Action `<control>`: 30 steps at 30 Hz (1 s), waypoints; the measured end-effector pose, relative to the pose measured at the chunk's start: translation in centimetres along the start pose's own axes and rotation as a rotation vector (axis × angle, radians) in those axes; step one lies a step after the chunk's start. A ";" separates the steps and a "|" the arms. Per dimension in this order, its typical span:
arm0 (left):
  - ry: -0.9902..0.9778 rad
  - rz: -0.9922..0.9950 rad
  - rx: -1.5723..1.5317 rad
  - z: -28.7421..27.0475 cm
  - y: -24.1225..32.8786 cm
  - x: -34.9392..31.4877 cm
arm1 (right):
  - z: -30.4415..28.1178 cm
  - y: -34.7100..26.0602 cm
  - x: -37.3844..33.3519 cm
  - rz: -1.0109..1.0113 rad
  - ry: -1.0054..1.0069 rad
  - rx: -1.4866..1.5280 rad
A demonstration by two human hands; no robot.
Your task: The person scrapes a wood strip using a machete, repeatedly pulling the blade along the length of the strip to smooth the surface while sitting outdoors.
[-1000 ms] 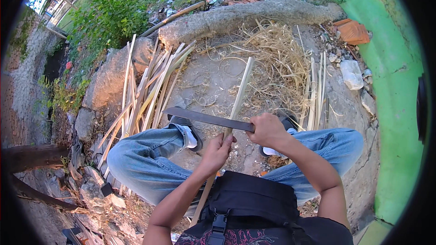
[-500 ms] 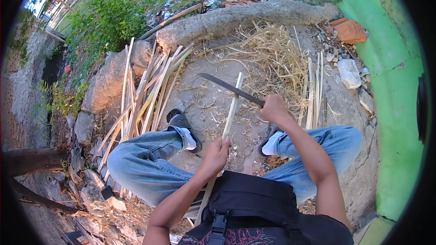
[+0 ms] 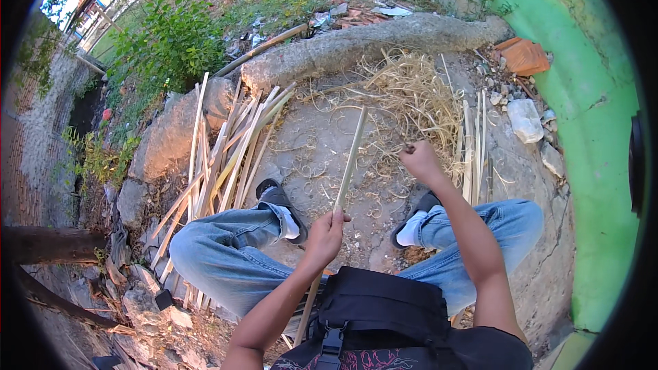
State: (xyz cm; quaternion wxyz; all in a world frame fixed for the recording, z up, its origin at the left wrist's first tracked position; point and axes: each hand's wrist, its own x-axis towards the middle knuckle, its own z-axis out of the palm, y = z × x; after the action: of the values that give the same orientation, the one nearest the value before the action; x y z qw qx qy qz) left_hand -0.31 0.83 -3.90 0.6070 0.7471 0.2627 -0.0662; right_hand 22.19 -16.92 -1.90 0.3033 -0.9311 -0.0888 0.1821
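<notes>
The person's left hand [image 3: 327, 234] is clamped on a pale strip [image 3: 351, 157], which runs from it between twelve and one o'clock, its lower length toward half past six. At two o'clock, the right hand [image 3: 422, 163] is curled around a mostly hidden dark tool [image 3: 410, 149].

Runs as a long, narrow, pale strip [image 3: 351, 156] through the left fingers [image 3: 337, 222], slanting forward beyond them and back below. Shows as a small dark object [image 3: 409, 150] at the right fingers [image 3: 418, 159], barely visible.
</notes>
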 end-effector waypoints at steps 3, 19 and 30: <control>0.036 0.021 0.038 0.0 -0.9 0.2 | 0.5 -4.3 -3.8 -0.157 -0.092 -0.086; 0.114 0.093 0.341 0.2 1.5 -1.2 | 3.4 1.4 0.8 -0.056 -0.020 -0.397; 0.200 0.133 0.300 -0.9 2.4 -1.4 | 0.9 3.1 3.1 0.048 0.028 -0.002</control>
State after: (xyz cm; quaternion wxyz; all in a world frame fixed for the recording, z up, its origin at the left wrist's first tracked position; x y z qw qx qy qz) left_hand -0.56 0.94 -1.05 0.4626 0.8478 0.2591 0.0101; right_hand 24.90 -18.05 -5.28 0.2993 -0.9357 -0.0622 0.1760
